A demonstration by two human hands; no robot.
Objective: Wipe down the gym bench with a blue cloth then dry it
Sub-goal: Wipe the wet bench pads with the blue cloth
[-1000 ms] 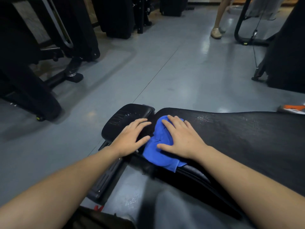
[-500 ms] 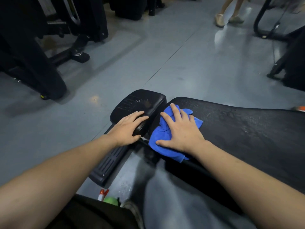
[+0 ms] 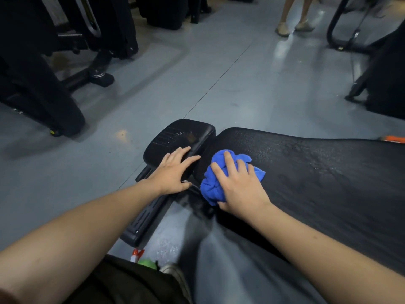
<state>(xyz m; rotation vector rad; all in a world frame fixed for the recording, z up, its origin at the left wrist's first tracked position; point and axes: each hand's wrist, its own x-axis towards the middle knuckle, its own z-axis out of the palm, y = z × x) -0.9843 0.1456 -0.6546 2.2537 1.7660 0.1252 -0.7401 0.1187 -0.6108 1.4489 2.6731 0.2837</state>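
Gym floor [image 3: 252,88] glossy; right hand [image 3: 238,185] presses bunched blue cloth [image 3: 213,187] on bench pad [image 3: 317,172], fingers spread; left hand [image 3: 173,170] flat on seat pad [image 3: 177,137]. Risk: bunched cloth skips patches.

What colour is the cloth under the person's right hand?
Blue; the cloth shows best in the head view, bunched on the black bench.

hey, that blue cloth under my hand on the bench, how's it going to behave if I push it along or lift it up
The blue cloth is bunched in soft folds under your right hand, so it will likely flop and sag when lifted. It looks light for its size. Pushed along the bench pad, it will probably drag and bunch further rather than glide flat, since the pad looks textured.
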